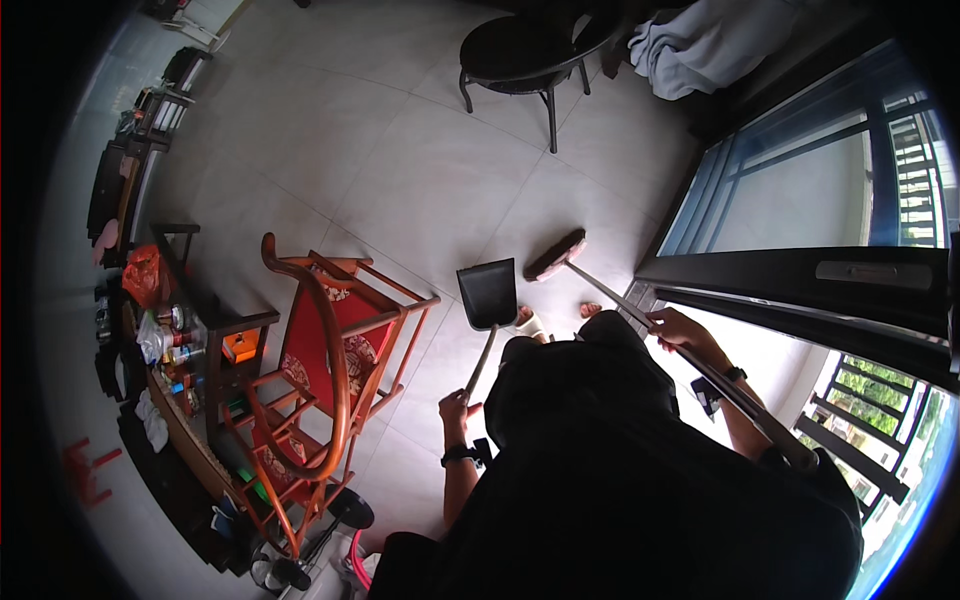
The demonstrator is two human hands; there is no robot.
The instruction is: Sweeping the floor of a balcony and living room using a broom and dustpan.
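My left hand (454, 409) grips the handle of a black long-handled dustpan (487, 292), whose pan rests on the tiled floor just ahead of my feet. In my right hand (679, 332) is the long metal pole of a broom (556, 255). The broom head touches the floor to the right of the dustpan, a short gap apart from it. The pole slants back past my right forearm. One sandal (531, 324) shows beside the dustpan, close to its handle. Whether dirt lies in the pan is too dark to tell.
Left of me stand wooden armchairs with red cushions (305, 346). Behind them, a dark table (240, 324) and a cluttered cabinet line the wall. A round black stool or chair (517, 56) stands farther ahead. On my right is a dark-framed sliding glass door (795, 262).
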